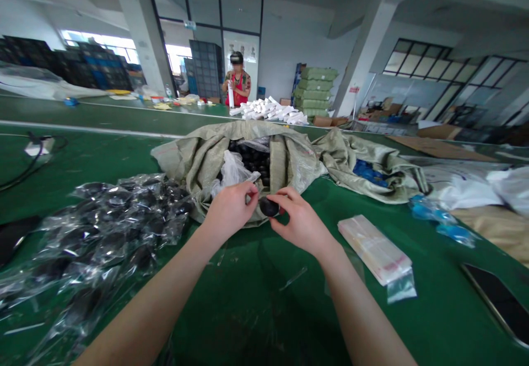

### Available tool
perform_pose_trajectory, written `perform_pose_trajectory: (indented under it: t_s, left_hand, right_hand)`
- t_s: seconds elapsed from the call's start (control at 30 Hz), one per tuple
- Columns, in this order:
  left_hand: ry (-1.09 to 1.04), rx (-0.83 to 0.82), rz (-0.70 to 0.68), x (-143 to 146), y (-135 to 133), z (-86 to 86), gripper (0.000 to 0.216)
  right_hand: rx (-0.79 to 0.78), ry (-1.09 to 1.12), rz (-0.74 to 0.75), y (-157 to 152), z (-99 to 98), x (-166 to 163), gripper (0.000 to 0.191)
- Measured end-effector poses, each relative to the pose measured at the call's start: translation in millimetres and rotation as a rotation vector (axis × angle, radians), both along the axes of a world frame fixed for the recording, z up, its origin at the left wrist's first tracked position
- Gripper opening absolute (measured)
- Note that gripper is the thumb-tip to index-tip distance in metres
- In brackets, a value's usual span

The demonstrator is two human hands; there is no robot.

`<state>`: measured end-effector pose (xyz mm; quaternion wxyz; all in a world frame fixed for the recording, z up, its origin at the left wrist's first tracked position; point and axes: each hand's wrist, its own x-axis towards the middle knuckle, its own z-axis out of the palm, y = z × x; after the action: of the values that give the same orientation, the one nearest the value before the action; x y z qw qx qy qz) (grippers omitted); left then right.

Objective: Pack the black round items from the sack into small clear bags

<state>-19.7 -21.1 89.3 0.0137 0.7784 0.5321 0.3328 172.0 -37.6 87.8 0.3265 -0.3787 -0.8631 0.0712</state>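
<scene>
Both my hands meet over the green table (264,300) just in front of an open woven sack (198,156). My right hand (300,220) pinches a small round black part (268,207) between thumb and fingers. My left hand (229,209) is closed beside it, its fingertips touching the same black part. The sack's mouth shows many more black parts (256,162) inside a clear liner. A heap of black parts sealed in clear bags (103,228) lies to the left of my left arm.
A stack of empty clear bags (374,247) lies right of my right hand. A second sack (363,165), blue items (442,220) and a dark phone (500,300) are further right. A cable (25,170) lies far left. A person (237,82) stands at a far table with white packets (270,109).
</scene>
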Motion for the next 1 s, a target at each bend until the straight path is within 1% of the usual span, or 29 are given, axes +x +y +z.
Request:
perform_pose_trajectory:
  t_s: [0.1, 0.2, 0.33, 0.6, 0.7, 0.83, 1.0]
  left_hand:
    - [0.0, 0.017, -0.007, 0.6, -1.0, 2.3, 0.017]
    - [-0.01, 0.035, -0.037, 0.9, -1.3, 3.2, 0.018]
    - [-0.035, 0.044, -0.045, 0.6, -0.6, 3.0, 0.016]
    - [-0.05, 0.008, -0.084, 2.9, -1.5, 2.0, 0.017]
    - [-0.051, 0.024, -0.065, 1.9, -0.6, 1.7, 0.018]
    - [-0.062, 0.063, -0.043, -0.9, 0.5, 3.0, 0.016]
    - [-0.059, 0.077, -0.028, -1.4, 0.1, 5.0, 0.015]
  right_hand:
    - [0.013, -0.006, 0.026, -0.7, 0.4, -0.6, 0.045]
    - [0.016, -0.023, 0.009, -1.4, 0.0, -1.7, 0.045]
    - [0.013, -0.006, -0.08, -0.9, -2.4, -3.4, 0.033]
    - [-0.023, 0.101, -0.238, 2.4, -9.2, -12.7, 0.02]
    - [-0.026, 0.125, -0.197, 1.7, -10.3, -15.3, 0.021]
    - [-0.044, 0.12, -0.096, 0.3, -10.2, -15.3, 0.035]
    - [-0.013, 0.043, -0.078, -0.5, -10.5, -13.8, 0.041]
